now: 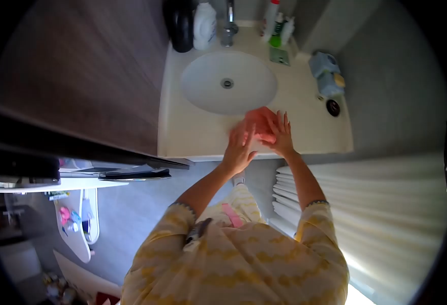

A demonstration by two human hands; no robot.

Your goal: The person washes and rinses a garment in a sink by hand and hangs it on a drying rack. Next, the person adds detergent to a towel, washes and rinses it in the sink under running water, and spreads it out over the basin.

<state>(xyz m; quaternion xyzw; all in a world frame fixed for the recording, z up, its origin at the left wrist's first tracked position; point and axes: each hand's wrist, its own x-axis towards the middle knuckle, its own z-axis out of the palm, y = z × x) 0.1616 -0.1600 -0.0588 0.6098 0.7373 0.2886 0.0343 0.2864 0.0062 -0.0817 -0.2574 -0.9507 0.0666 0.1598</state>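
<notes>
A crumpled coral-red cloth (pixel 262 122) lies on the cream countertop, between the white oval basin and the counter's front edge. My left hand (pixel 240 150) is at the cloth's left side, its fingers extended and slightly blurred. On the other side, my right hand (pixel 281 136) touches the cloth with fingers stretched out and spread. Neither hand is closed around it. Parts of the cloth under the fingers are hidden.
The basin (pixel 198 86) has a metal drain, with a faucet (pixel 228 33) behind. A black bottle (pixel 179 28) and a white bottle (pixel 204 26) stand back left. Blue containers (pixel 329 79) and a round dark item (pixel 333 107) sit right. A white curtain (pixel 376 203) hangs right.
</notes>
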